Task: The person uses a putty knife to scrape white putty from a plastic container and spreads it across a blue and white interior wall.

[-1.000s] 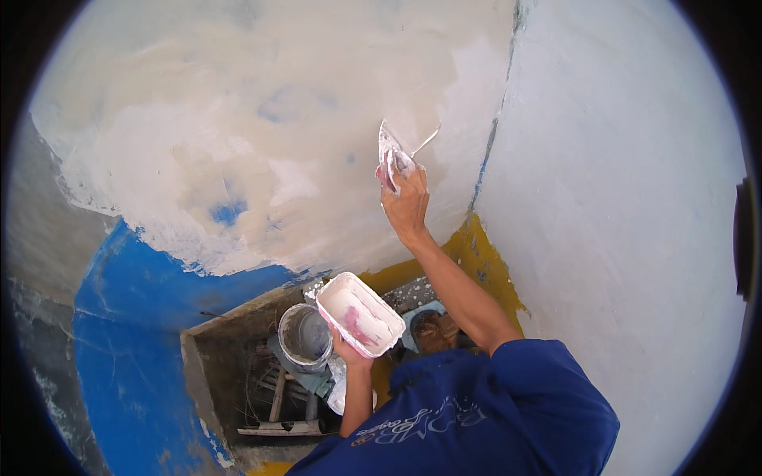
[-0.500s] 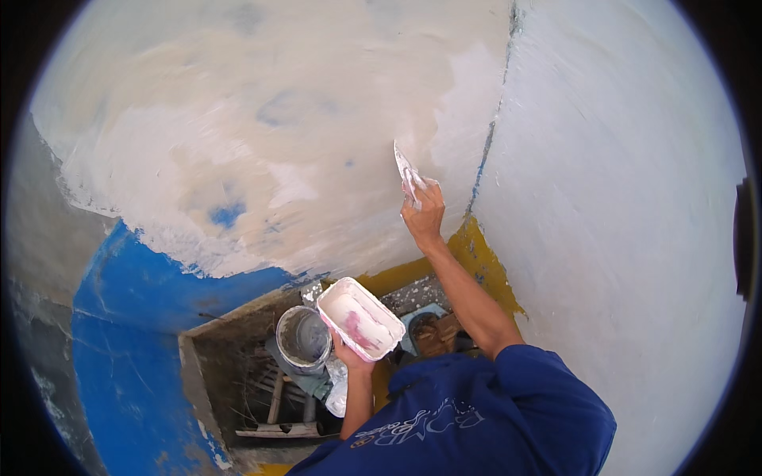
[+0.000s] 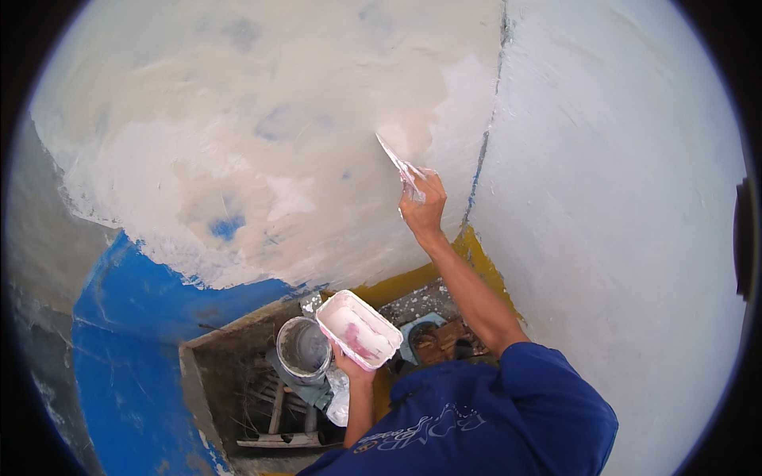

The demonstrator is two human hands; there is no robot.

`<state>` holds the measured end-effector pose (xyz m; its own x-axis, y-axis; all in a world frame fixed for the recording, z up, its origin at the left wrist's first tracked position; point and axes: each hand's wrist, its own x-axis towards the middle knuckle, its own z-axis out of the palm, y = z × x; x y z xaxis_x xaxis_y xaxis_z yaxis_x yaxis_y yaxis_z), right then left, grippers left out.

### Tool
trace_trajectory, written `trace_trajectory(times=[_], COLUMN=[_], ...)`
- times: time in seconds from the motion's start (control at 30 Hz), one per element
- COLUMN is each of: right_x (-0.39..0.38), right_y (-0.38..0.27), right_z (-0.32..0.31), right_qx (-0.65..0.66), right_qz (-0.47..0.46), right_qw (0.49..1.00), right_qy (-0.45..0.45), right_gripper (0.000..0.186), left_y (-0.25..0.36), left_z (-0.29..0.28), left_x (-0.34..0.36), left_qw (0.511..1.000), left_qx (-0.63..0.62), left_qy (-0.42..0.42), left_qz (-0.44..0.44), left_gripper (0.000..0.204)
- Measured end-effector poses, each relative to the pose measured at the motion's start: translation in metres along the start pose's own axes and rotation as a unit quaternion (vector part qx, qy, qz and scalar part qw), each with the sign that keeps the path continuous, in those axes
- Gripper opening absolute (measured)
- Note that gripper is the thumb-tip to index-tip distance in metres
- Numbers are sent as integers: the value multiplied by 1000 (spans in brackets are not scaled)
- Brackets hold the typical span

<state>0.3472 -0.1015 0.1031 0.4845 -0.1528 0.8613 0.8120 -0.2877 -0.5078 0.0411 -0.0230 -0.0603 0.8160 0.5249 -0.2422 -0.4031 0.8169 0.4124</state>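
Observation:
My right hand (image 3: 424,205) grips a putty knife (image 3: 400,163) smeared with white filler. Its blade points up and left and lies at the beige and white patched wall (image 3: 317,79), left of the corner. Lower down, my left hand (image 3: 354,366) holds a white rectangular tub (image 3: 359,329) from beneath its near side. Whitish paste with a pink streak covers the tub's inside. The fingers under the tub are mostly hidden.
A round bucket (image 3: 304,347) with grey residue stands just left of the tub. Beneath is a concrete recess (image 3: 230,381) with wood pieces and rubble. Blue paint (image 3: 127,341) covers the lower left wall; a pale wall (image 3: 619,198) rises on the right.
The putty knife's blade has swung left and tilted flatter against the wall, my right hand turning with it. The tub has shifted slightly downward in view.

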Motion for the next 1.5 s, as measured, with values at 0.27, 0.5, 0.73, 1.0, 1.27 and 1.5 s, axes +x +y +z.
trace_trajectory(times=[0.27,0.5,0.73,1.0,1.27,1.5], right_x=[31,-16,74,-18,98,54], right_y=[41,21,82,41,53,19], right_z=[6,-14,-50,-19,-21,-22], right_qx=[-236,-54,-153,-62,-208,-89], right_qz=[37,-23,14,7,-52,-28], right_qw=[971,998,984,998,969,995], right_qy=[9,-26,91,-27,123,30], right_gripper=[36,35,31,40,46,38], left_y=[-1,4,4,2,6,3], left_z=[7,8,2,-14,-6,1], left_x=[10,16,16,15,11,12], left_qw=[999,999,999,999,999,999], left_qx=[-19,19,4,-4,-11,10], left_qy=[-38,-17,-43,-34,-40,-34], left_qz=[-22,-28,-16,-11,4,-6], left_gripper=[68,69,67,68,67,67])
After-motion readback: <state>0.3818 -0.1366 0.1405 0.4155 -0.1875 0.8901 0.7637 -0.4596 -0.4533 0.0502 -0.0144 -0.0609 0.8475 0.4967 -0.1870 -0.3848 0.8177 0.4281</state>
